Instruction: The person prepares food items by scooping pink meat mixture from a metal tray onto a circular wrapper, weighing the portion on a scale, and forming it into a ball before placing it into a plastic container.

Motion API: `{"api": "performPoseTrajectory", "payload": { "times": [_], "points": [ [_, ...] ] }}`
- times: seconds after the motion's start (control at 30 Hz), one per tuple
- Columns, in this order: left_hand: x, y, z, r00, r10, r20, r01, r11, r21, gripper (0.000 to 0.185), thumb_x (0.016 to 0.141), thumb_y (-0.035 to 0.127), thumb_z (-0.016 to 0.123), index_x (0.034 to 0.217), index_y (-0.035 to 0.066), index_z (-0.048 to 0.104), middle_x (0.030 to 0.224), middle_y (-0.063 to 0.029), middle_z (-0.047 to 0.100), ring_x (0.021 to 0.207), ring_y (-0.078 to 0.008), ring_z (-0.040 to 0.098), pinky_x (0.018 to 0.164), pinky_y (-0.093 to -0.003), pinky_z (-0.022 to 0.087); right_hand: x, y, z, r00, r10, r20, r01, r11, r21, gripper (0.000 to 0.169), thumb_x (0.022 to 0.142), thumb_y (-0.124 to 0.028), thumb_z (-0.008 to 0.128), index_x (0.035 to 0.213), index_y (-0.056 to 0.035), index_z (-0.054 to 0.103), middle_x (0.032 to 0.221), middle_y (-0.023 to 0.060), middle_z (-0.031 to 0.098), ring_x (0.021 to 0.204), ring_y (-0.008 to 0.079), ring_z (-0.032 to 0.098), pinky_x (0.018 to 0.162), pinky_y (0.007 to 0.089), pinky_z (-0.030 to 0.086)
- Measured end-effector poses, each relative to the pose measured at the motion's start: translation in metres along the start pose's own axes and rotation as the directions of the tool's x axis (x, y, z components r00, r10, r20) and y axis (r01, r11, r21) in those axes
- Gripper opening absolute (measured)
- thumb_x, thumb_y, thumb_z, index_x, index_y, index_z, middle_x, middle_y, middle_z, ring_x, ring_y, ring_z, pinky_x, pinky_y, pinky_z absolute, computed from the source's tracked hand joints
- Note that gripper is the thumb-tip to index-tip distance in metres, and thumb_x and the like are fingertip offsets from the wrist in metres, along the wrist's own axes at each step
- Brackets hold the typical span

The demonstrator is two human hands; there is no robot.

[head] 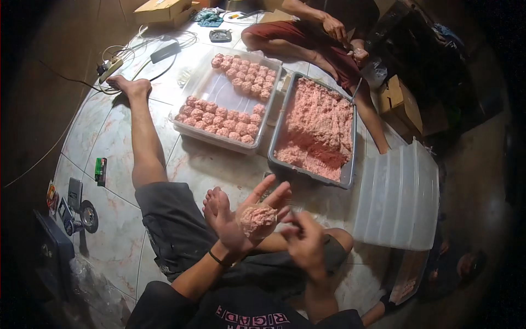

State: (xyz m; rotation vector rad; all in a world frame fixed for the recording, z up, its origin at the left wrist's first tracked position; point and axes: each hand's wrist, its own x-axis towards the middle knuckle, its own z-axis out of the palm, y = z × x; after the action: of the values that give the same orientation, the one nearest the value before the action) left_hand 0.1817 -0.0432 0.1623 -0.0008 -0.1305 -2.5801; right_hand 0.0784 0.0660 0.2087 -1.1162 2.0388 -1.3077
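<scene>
On the palm of my left hand (pixel 237 238) lies a thin round wrapper (pixel 268 233) topped with a mound of pink minced paste (pixel 257 218). The fingers of that hand are spread upward, and a dark band circles its wrist. Close on its right is my right hand (pixel 307 243), blurred, fingers bent; something dark and thin shows by its fingertips, but I cannot tell what. Ahead, a grey tub (pixel 306 173) holds a large mass of pink paste (pixel 322 113), scooped lower at the near end. Left of it, a clear plastic box (pixel 218 142) carries rows of pink balls (pixel 215 119).
Another person (pixel 324 45) sits cross-legged beyond the tub, hands together. A translucent ribbed bin (pixel 396 201) stands at right, near a cardboard box (pixel 399 105). Cables, a power strip (pixel 111 69) and an ashtray (pixel 220 35) lie farther off. A small green-and-black pack (pixel 100 171) is at left.
</scene>
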Motion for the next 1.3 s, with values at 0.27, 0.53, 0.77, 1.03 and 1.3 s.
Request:
{"api": "performPoseTrajectory", "payload": {
  "times": [0.27,0.53,0.77,1.03,1.3],
  "points": [
    [0.002,-0.001,-0.039,0.976,-0.176,-0.128,0.146,0.966,-0.216,0.1,0.09,0.076,0.02,0.147,-0.007,0.024,0.152,-0.022,0.03,0.139,-0.0317,0.032,0.117,-0.0414,0.026,0.014,-0.028,-0.012,0.968,-0.249,-0.019,0.231,0.922,-0.312,0.016,0.085,-0.009,0.067,0.1,-0.0049,0.067,0.084,0.014,0.063,0.072,0.0335,0.061,0.063,0.0402,0.047],
    [0.001,0.003,-0.04,0.982,-0.186,-0.019,0.18,0.967,-0.179,0.101,0.091,0.074,0.022,0.146,-0.011,0.021,0.153,-0.0239,0.027,0.142,-0.0333,0.027,0.119,-0.0433,0.022,0.003,-0.044,-0.025,0.986,-0.154,0.069,0.167,0.834,-0.527,0.015,0.081,-0.015,0.069,0.094,-0.0076,0.071,0.077,0.0087,0.061,0.073,0.0265,0.06,0.066,0.0383,0.048],
    [-0.003,0.004,-0.031,0.952,-0.302,0.045,0.305,0.945,-0.117,0.111,0.085,0.081,0.023,0.146,-0.012,0.02,0.155,-0.0238,0.023,0.143,-0.0334,0.027,0.118,-0.0445,0.021,0.01,-0.052,-0.043,0.915,-0.359,0.186,0.397,0.708,-0.584,0.022,0.072,-0.009,0.076,0.093,-0.0083,0.072,0.073,0.0043,0.058,0.068,0.0237,0.055,0.061,0.0344,0.042],
    [-0.01,0.011,0.001,0.835,-0.546,0.068,0.535,0.835,0.125,0.118,0.076,0.088,0.032,0.151,-0.002,0.017,0.155,-0.0187,0.026,0.139,-0.0295,0.035,0.114,-0.0479,0.029,0.014,-0.076,-0.047,0.71,-0.434,0.554,0.693,0.289,-0.661,0.021,0.072,-0.025,0.065,0.089,-0.014,0.069,0.072,-0.0038,0.057,0.073,0.0125,0.056,0.082,0.0332,0.037],
    [0.001,0.013,-0.02,0.881,-0.44,0.171,0.468,0.863,-0.191,0.109,0.082,0.082,0.036,0.152,0.002,0.014,0.152,-0.025,0.027,0.139,-0.0389,0.032,0.11,-0.0544,0.033,0.043,-0.052,-0.044,0.718,-0.439,0.54,0.695,0.499,-0.518,0.021,0.075,-0.023,0.067,0.091,-0.0085,0.069,0.07,0.0005,0.054,0.068,0.0179,0.054,0.069,0.0328,0.041]
  ]
}}
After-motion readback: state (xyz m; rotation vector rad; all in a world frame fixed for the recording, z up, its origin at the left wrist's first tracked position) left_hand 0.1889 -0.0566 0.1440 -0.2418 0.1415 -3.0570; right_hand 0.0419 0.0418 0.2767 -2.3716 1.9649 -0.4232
